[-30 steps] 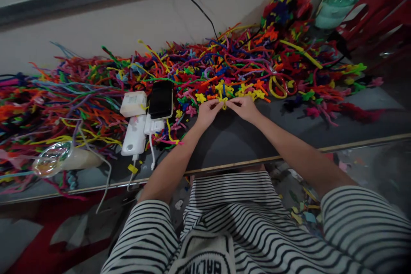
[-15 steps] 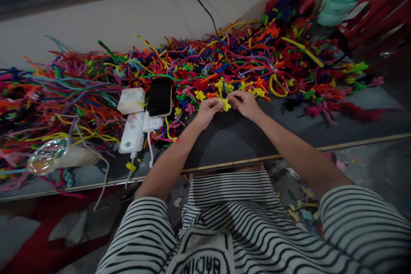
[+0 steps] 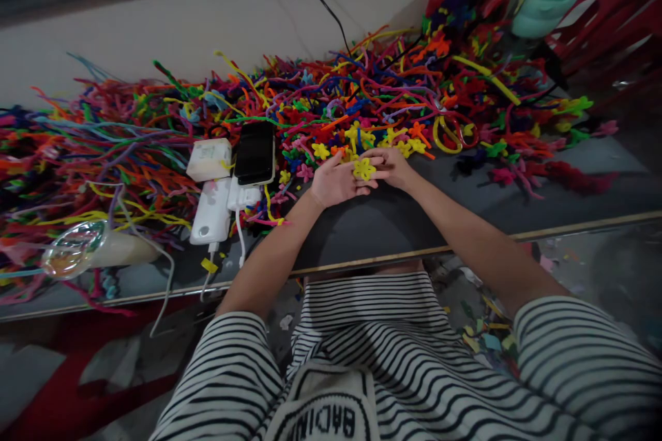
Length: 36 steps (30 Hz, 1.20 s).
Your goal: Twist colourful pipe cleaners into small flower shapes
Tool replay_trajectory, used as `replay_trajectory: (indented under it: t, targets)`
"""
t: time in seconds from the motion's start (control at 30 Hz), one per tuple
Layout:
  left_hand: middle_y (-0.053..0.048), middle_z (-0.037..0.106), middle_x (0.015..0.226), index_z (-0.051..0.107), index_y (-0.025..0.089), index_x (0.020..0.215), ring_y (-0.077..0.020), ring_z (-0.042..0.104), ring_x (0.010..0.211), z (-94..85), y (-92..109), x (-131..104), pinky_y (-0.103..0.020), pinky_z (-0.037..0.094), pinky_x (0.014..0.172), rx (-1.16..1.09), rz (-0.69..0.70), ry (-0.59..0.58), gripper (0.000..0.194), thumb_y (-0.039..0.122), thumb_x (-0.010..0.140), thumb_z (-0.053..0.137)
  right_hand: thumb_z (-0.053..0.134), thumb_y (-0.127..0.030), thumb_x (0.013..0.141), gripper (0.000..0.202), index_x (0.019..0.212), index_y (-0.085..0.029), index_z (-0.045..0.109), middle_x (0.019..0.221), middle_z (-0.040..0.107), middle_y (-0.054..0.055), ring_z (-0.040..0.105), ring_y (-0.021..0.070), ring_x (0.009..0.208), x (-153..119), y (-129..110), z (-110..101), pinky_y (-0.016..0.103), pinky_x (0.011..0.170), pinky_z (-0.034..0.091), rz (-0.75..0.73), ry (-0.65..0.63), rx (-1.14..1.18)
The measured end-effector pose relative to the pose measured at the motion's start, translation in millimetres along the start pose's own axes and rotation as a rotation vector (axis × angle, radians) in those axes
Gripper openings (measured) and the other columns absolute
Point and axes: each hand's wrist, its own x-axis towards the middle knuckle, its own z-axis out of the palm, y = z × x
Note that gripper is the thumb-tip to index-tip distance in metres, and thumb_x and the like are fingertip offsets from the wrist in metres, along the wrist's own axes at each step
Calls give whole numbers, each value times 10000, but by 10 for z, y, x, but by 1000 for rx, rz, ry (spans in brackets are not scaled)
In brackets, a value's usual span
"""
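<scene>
A yellow pipe-cleaner flower (image 3: 364, 169) lies flat on the fingers of my left hand (image 3: 338, 181), which is turned palm up with its fingers spread. My right hand (image 3: 394, 169) is beside it, its fingers bent and touching the flower's right side and the left fingertips. What the right thumb and fingertips grip is too small to make out. Just behind the hands are more yellow flowers (image 3: 359, 136) at the front of a heap of coloured pipe cleaners (image 3: 310, 100).
Scissors (image 3: 447, 135) with yellow and red handles lie right of the hands. To the left are a black phone (image 3: 254, 154), a white power bank (image 3: 211, 212), a white box (image 3: 208, 159) and a tipped plastic cup (image 3: 103, 249). The dark table's front edge (image 3: 372, 263) runs below my forearms.
My left hand has gone from a pinch to a spread palm, and the yellow flower now lies flat across its fingers. My right hand has stayed close beside it.
</scene>
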Motion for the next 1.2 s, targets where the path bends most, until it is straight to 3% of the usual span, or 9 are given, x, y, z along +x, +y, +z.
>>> replay_trajectory:
  t: [0.17, 0.27, 0.4, 0.57, 0.7, 0.87, 1.0, 1.1, 1.2]
  targets:
    - [-217, 768, 975, 729, 132, 1102, -352, 728, 1050, 13, -6, 5, -399, 566, 752, 33, -5, -40, 850, 856, 840, 369, 639, -159, 723, 125, 767, -163, 755, 797, 738, 31, 664, 161, 747, 22, -44, -8, 276, 717, 528, 135, -246, 45]
    - [-213, 769, 971, 739, 134, 1082, -352, 729, 1048, 72, -25, 39, -406, 560, 764, 32, 27, 14, 853, 857, 851, 349, 608, -96, 758, 169, 767, -165, 762, 815, 750, 22, 670, 141, 767, 48, -92, -9, 253, 743, 516, 180, -237, -1]
    - [-215, 772, 1022, 728, 129, 1134, -349, 734, 1035, 163, 4, 64, -422, 566, 804, -173, -159, -104, 898, 874, 847, 316, 604, -71, 748, 192, 809, -162, 761, 835, 753, 18, 664, 138, 782, 61, -111, 1, 246, 746, 506, 229, -195, 11]
    - [-237, 732, 1192, 607, 40, 1345, -310, 713, 1116, 148, 14, 57, -399, 541, 942, -556, -280, -228, 1012, 815, 913, 120, 634, -220, 756, 116, 805, -169, 726, 814, 718, 11, 639, 146, 774, 69, -76, 20, 268, 771, 504, 193, -219, 129]
    - [-268, 724, 1181, 572, -25, 1363, -325, 711, 1122, 107, 6, 42, -379, 543, 935, -622, -267, -210, 1062, 803, 915, 82, 669, -385, 781, 217, 804, -169, 673, 793, 668, 6, 603, 143, 746, 65, -40, 24, 273, 735, 484, 107, -251, 195]
    - [-194, 768, 846, 667, 46, 1249, -351, 747, 1015, 131, 26, 25, -368, 580, 783, -408, -211, -131, 1016, 877, 862, 230, 693, -473, 756, 310, 747, -171, 628, 697, 599, -5, 533, 123, 640, 43, -66, 18, 252, 615, 421, 136, -271, 185]
    - [-129, 738, 723, 726, 118, 1100, -281, 764, 794, 148, 11, 45, -313, 570, 643, -261, -133, -35, 866, 867, 848, 371, 725, -557, 732, 402, 765, -172, 612, 701, 592, 7, 533, 129, 619, 40, -83, 33, 260, 582, 412, 125, -229, 157]
    - [-71, 735, 747, 723, 157, 1055, -138, 671, 557, 106, -61, 79, -221, 478, 497, -230, 69, 181, 612, 722, 868, 579, 700, -729, 725, 555, 781, -199, 549, 665, 541, -8, 495, 117, 546, 78, -17, 50, 257, 518, 378, 51, -69, 161]
    - [-26, 740, 791, 691, 188, 1123, -70, 587, 479, 7, -151, 106, -175, 354, 395, -191, 282, 434, 476, 561, 830, 735, 560, -866, 756, 642, 784, -233, 453, 636, 455, -26, 442, 107, 492, 127, 51, 21, 252, 472, 331, 15, 203, 205]
